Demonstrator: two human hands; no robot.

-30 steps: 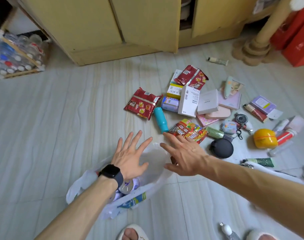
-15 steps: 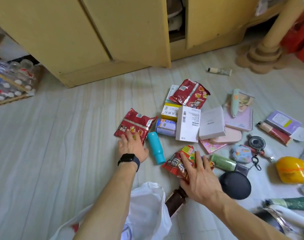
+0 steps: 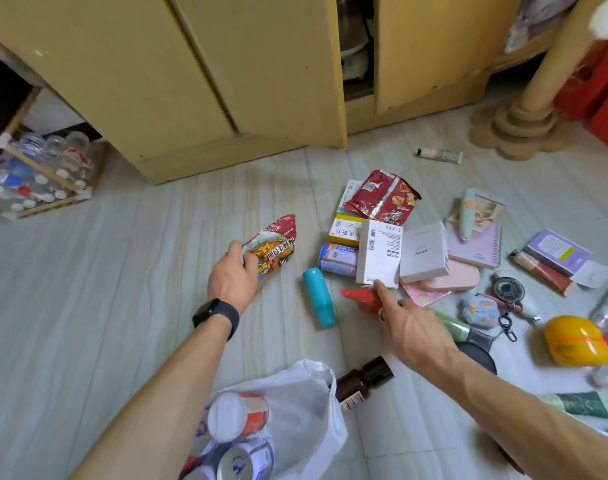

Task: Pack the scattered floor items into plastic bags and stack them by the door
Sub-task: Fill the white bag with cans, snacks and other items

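Note:
My left hand [image 3: 231,278], with a black watch on the wrist, grips a red snack packet [image 3: 273,249] lifted off the floor. My right hand [image 3: 408,327] holds a second red snack packet [image 3: 359,297], mostly hidden under the palm, with the index finger stretched toward a white box [image 3: 378,252]. A teal bottle [image 3: 319,303] lies between the hands. A white plastic bag [image 3: 295,403] with cans inside sits open at the bottom, a brown bottle [image 3: 361,382] beside it. A third red packet [image 3: 382,197] lies farther back.
Scattered items cover the floor at right: another white box [image 3: 425,252], pink notebook [image 3: 475,245], yellow round container [image 3: 576,341], purple box [image 3: 557,252], a tube [image 3: 439,155]. Yellow cabinet [image 3: 226,81] stands behind, a crate of bottles [image 3: 36,171] at left, a column base [image 3: 517,126] at right.
My left hand has closed on the red packet and lifted it, turning it over. My right hand has picked up the other snack packet. The view has moved closer to the items.

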